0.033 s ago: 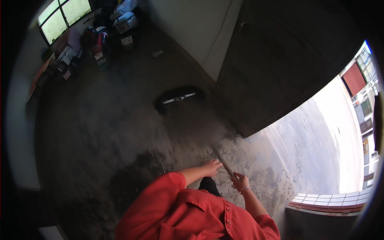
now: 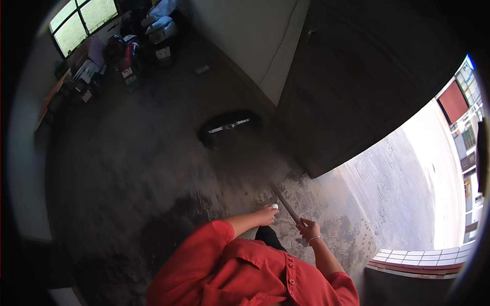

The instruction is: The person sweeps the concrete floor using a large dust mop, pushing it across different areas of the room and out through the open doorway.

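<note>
Right hand (image 2: 309,232) wraps pole (image 2: 288,206); left hand (image 2: 265,216) just beside, grip unclear. Mop head (image 2: 229,126) handles best flat, off the floor's (image 2: 117,153) edges.

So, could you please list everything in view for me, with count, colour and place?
Pole: 1, greyish, slanting at centre
Mop head: 1, black with pale bar, upper centre
Small item: 1, white, left of the pole
Motorbikes: several, red and pale, upper left
Window: 1, dark-framed, upper left
Wall: 1, pale, upper centre
Door: 1, dark, upper right
Floor: 1, grey, patchy, underfoot
Tiled ledge: 1, white and red, lower right
Outdoor ground: 1, pale, right
Panel: 1, red, far right
Shirt: 1, red, bottom
Bracelet: 1, silvery, right wrist
Left hand: 1, bare, at the small item
Right hand: 1, bare, gripping the pole
</note>
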Demonstrator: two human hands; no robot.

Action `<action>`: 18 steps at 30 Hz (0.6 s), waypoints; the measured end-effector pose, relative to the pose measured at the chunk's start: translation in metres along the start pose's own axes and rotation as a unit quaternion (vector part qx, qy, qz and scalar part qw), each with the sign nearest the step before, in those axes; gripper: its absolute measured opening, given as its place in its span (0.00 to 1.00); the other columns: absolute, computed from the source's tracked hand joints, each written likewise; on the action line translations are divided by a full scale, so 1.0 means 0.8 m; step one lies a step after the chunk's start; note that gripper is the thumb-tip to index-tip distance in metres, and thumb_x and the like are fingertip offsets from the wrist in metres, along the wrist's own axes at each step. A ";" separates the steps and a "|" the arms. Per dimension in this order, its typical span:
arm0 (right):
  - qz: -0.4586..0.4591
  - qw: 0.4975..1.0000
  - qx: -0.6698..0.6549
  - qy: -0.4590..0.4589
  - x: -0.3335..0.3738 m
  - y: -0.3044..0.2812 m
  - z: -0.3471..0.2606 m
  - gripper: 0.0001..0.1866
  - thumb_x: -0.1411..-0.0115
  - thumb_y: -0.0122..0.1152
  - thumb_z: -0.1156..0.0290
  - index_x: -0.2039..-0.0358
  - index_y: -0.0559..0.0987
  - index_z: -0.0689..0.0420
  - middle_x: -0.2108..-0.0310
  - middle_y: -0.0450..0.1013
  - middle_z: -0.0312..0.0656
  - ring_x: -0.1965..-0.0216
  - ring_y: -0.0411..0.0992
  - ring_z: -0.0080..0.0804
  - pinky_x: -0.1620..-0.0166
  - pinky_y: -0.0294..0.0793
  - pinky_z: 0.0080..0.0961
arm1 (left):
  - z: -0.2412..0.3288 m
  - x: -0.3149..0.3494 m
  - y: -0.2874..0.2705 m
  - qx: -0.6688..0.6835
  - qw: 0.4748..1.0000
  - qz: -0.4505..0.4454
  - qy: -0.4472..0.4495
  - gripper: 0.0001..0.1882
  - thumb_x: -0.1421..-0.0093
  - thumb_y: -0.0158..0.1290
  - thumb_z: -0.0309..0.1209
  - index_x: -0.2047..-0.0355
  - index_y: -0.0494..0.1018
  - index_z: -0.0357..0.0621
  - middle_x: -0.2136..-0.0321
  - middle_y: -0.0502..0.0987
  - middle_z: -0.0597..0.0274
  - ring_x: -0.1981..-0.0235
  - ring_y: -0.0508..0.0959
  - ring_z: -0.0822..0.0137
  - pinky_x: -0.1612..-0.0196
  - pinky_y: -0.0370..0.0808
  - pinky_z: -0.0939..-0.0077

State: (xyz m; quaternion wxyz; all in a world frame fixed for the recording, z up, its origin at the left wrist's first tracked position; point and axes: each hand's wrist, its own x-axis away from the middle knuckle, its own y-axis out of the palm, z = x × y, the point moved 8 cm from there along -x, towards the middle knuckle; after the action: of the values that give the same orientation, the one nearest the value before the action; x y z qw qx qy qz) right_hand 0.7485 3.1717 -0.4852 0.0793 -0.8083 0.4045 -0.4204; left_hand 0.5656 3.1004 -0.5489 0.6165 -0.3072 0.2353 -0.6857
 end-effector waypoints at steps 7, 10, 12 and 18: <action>-0.066 0.997 0.038 -0.017 -0.122 -0.036 -0.138 0.22 0.52 0.62 0.66 0.54 0.73 0.51 0.86 0.69 0.36 0.88 0.65 0.20 0.86 0.63 0.19 | -0.214 0.103 -0.028 -0.026 0.931 -0.203 -0.302 0.20 0.55 0.52 0.40 0.61 0.70 0.47 0.66 0.74 0.52 0.63 0.74 0.54 0.61 0.70 0.62; -0.081 0.996 0.008 -0.030 -0.172 -0.017 -0.146 0.22 0.52 0.61 0.65 0.54 0.72 0.50 0.86 0.69 0.36 0.89 0.64 0.21 0.89 0.59 0.19 | -0.237 0.117 -0.068 0.017 0.941 -0.066 -0.332 0.23 0.54 0.53 0.42 0.60 0.70 0.44 0.70 0.75 0.52 0.66 0.76 0.57 0.63 0.71 0.66; -0.086 0.995 -0.037 -0.036 -0.207 -0.006 -0.140 0.23 0.52 0.62 0.65 0.54 0.72 0.51 0.85 0.69 0.36 0.88 0.65 0.21 0.88 0.59 0.19 | -0.235 0.105 -0.081 0.081 0.937 0.011 -0.340 0.19 0.54 0.53 0.41 0.65 0.72 0.42 0.73 0.76 0.52 0.69 0.76 0.58 0.66 0.70 0.67; -0.119 0.990 -0.070 -0.004 -0.267 0.028 -0.190 0.24 0.53 0.62 0.66 0.53 0.70 0.52 0.84 0.70 0.37 0.86 0.67 0.21 0.87 0.61 0.19 | -0.260 0.046 -0.064 0.196 0.895 0.143 -0.374 0.19 0.52 0.51 0.43 0.66 0.73 0.40 0.74 0.76 0.53 0.71 0.77 0.62 0.68 0.70 0.68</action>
State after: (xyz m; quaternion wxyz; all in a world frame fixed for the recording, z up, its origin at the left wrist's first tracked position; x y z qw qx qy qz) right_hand 0.5542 3.3428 -0.5306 -0.0267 -0.8557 0.3340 -0.3943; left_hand 0.3799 3.0589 -0.6542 0.7980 -0.3768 -0.1102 -0.4572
